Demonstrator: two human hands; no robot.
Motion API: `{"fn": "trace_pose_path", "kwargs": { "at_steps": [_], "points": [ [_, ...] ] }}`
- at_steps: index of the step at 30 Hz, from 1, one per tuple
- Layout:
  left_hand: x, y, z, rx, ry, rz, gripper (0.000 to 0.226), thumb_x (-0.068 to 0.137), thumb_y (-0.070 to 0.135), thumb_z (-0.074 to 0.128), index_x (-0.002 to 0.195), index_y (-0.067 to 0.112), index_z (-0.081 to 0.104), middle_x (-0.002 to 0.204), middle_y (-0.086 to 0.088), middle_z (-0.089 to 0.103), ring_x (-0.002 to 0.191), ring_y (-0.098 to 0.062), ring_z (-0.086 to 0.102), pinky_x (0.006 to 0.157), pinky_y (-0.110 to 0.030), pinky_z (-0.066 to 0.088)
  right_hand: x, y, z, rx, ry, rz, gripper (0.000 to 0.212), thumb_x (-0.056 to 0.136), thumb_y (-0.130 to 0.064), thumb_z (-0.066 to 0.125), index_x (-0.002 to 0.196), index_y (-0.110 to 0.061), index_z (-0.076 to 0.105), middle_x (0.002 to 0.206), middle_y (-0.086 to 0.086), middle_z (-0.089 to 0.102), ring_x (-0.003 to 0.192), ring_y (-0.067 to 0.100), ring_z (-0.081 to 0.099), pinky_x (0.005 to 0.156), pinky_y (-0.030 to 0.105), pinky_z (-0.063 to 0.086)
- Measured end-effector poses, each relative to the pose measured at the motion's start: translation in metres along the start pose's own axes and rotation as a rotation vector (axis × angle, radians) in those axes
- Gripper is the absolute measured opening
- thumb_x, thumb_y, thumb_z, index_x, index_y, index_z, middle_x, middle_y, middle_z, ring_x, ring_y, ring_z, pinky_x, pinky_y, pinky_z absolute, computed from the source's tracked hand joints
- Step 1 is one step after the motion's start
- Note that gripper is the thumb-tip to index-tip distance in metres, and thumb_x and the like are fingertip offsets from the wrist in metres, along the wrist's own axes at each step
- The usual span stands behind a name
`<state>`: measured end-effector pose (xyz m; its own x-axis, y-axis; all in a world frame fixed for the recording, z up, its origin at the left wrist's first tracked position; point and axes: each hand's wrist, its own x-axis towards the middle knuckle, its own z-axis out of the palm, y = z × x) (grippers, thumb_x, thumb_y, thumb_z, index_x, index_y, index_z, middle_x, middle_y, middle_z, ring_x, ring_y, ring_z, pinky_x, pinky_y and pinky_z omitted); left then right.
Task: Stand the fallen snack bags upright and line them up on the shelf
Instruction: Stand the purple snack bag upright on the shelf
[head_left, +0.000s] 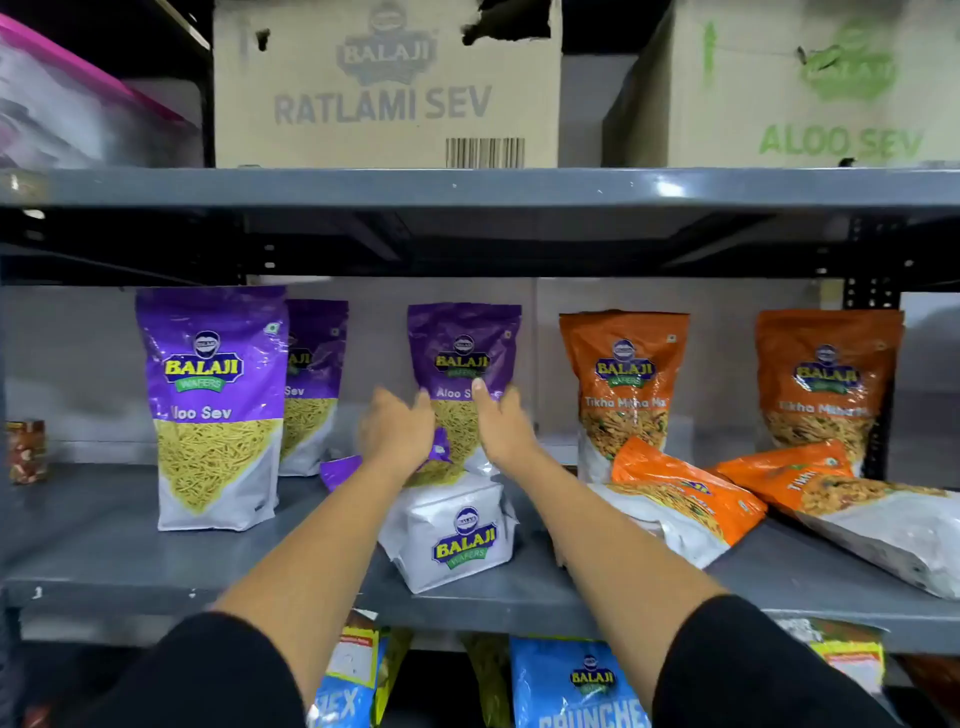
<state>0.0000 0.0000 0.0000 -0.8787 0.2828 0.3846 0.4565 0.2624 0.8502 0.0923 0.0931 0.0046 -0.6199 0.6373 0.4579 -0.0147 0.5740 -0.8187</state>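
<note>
A purple Aloo Sev bag (451, 532) lies fallen at the middle of the grey shelf (130, 584), its white bottom facing me. Behind it another purple bag (462, 348) stands upright. My left hand (396, 432) and my right hand (503, 423) hover over the top end of the fallen bag with fingers spread, holding nothing; the right fingertips reach the upright bag's front. Two more purple bags (214, 405) (313, 384) stand at the left. Two orange bags (623, 384) (827, 379) stand at the right, and in front of them two orange bags (680, 501) (872, 512) lie fallen.
Cardboard boxes (387, 88) (810, 88) sit on the shelf above, whose metal edge hangs low over the bags. A small jar (26, 451) stands at the far left. Blue snack bags (576, 686) fill the shelf below. Bare shelf shows between the left purple bags and the fallen one.
</note>
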Motion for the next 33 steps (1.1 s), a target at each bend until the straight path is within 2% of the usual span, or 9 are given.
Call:
{"fn": "trace_pose_path", "kwargs": {
  "at_steps": [3,5,8,12,15,18,22,26,33],
  "points": [
    [0.033,-0.065,0.011,0.065,0.005,-0.216,0.088,0.055,0.047,0.049,0.134,0.007,0.053,0.14,-0.02,0.057,0.126,-0.045,0.053,0.108,-0.058,0.04,0.005,0.02,0.02,0.021,-0.293,0.257,0.08,0.098,-0.064,0.029,0.156,-0.009,0.031,0.16,0.013,0.036,0.148,0.03,0.035,0.121,0.041,0.024],
    [0.025,-0.102,0.012,-0.102,0.069,-0.338,0.073,0.059,0.039,0.054,0.123,0.007,0.062,0.129,-0.021,0.065,0.118,-0.043,0.061,0.1,-0.051,0.05,0.008,0.035,0.023,0.105,-0.341,0.381,0.054,0.1,-0.047,0.045,0.132,-0.007,0.061,0.127,0.012,0.068,0.117,0.029,0.064,0.103,0.037,0.048],
    [-0.01,-0.096,-0.003,-0.495,0.205,-0.388,0.042,0.072,0.028,0.06,0.104,0.001,0.067,0.097,-0.023,0.072,0.089,-0.04,0.07,0.068,-0.04,0.052,0.009,0.055,0.029,0.389,-0.335,0.519,0.014,0.094,-0.017,0.061,0.09,-0.007,0.069,0.086,0.015,0.073,0.07,0.027,0.067,0.069,0.035,0.055],
    [0.002,-0.106,-0.012,-0.834,0.107,-0.584,0.019,0.084,0.014,0.065,0.094,-0.003,0.067,0.086,-0.02,0.07,0.074,-0.033,0.068,0.074,-0.044,0.056,-0.002,0.059,0.035,0.57,-0.242,0.607,0.012,0.082,0.002,0.07,0.094,0.002,0.07,0.097,0.029,0.07,0.083,0.038,0.068,0.087,0.054,0.054],
    [0.046,-0.145,-0.002,-0.895,0.043,-0.639,0.044,0.077,0.022,0.068,0.115,0.0,0.068,0.106,-0.021,0.073,0.088,-0.034,0.071,0.079,-0.048,0.057,-0.006,0.058,0.038,0.609,-0.143,0.624,0.018,0.076,0.008,0.076,0.093,0.006,0.072,0.088,0.026,0.072,0.074,0.034,0.069,0.082,0.052,0.056],
    [0.064,-0.136,-0.015,-0.942,0.063,-0.548,0.047,0.078,0.027,0.071,0.119,0.004,0.068,0.109,-0.018,0.073,0.098,-0.034,0.071,0.086,-0.052,0.056,-0.003,0.056,0.04,0.682,-0.093,0.573,0.032,0.074,0.002,0.08,0.103,0.011,0.072,0.092,0.026,0.076,0.077,0.034,0.074,0.079,0.051,0.061],
    [0.028,-0.048,-0.066,-1.025,0.001,-0.304,0.019,0.089,0.017,0.068,0.101,0.002,0.073,0.087,-0.014,0.078,0.079,-0.029,0.073,0.09,-0.056,0.056,0.001,0.037,0.026,0.882,-0.064,0.471,0.009,0.09,-0.002,0.066,0.093,0.004,0.071,0.072,0.016,0.078,0.054,0.023,0.074,0.054,0.035,0.063],
    [0.025,-0.018,-0.083,-1.051,-0.02,-0.153,0.022,0.088,0.016,0.068,0.107,0.005,0.073,0.112,-0.017,0.075,0.107,-0.031,0.071,0.1,-0.055,0.052,-0.003,0.03,0.017,0.952,-0.04,0.257,0.017,0.096,-0.005,0.059,0.104,-0.003,0.073,0.089,0.009,0.079,0.068,0.016,0.072,0.07,0.028,0.058],
    [0.025,-0.024,-0.076,-1.165,-0.016,-0.183,0.034,0.092,0.011,0.065,0.123,-0.003,0.064,0.123,-0.021,0.068,0.096,-0.03,0.069,0.104,-0.054,0.049,-0.013,0.027,0.021,1.0,0.028,0.231,0.014,0.094,-0.005,0.063,0.103,0.003,0.071,0.072,0.005,0.079,0.059,0.012,0.075,0.053,0.022,0.059]
  ]
}}
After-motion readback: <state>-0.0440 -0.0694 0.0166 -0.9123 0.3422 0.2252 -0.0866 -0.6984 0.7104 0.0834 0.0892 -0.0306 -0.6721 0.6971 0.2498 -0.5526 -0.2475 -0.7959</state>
